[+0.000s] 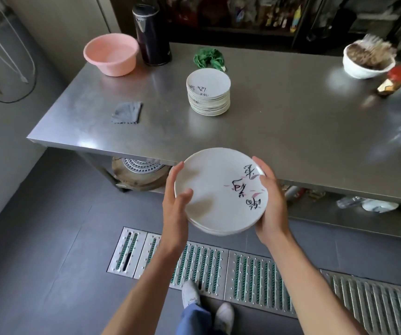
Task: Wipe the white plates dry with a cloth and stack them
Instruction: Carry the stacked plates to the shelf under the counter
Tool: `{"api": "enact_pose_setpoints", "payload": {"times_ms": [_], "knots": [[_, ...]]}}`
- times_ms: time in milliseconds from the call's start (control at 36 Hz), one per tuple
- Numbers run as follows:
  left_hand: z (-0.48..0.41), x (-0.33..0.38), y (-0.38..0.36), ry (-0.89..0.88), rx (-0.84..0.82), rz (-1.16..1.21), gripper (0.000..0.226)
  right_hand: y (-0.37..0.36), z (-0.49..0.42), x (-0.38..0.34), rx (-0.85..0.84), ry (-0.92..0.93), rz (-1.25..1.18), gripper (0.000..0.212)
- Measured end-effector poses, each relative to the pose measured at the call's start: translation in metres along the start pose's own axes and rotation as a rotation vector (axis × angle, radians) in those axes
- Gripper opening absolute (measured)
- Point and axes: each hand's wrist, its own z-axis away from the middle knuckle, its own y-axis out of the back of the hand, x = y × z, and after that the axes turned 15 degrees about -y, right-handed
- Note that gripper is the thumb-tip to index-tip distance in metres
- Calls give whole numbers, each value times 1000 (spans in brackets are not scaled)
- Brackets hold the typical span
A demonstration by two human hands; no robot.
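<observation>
We grip a few plates [218, 189] at the table's [291, 122] near edge, left hand [175, 204] and right hand [272, 209] curled round opposite rims. A taller stack [208, 93] stands farther off, the cloth [127, 112] to its left.

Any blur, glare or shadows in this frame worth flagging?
Head view: the held plates and the stack read sharp; the white bowl at far right is smeared; soft glare patches lie on the steel table; a faint shadow falls beside the left hand on the top plate.
</observation>
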Motion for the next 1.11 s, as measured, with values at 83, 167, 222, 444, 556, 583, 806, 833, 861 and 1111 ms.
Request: {"api": "enact_pose_setpoints", "payload": {"times_ms": [83,167,222,444,556,583,806,833,861,1111], "knots": [[5,-26,9,21,8,-9,67,9,-10,25,-2,-22,-9,44],[9,-53,17,64,-10,-21,73,18,-21,50,23,-45,-14,46],[10,-75,22,81,1,-39,75,25,-35,68,32,-46,-9,47],[4,-169,36,137,-7,-63,73,61,-98,139,64,-43,-13,46],[-2,-220,32,121,0,-65,71,85,-137,169,66,-41,-8,48],[-4,-235,30,112,0,-69,70,92,-149,177,67,-36,-3,48],[-15,-384,11,37,34,-21,69,170,-261,251,44,-5,14,47],[-17,-404,10,27,35,-20,69,180,-276,261,45,-1,14,47],[-19,-424,9,16,31,-19,68,189,-291,272,45,5,18,46],[-43,-605,-2,-29,-10,88,60,267,-419,358,41,83,8,45]]}}
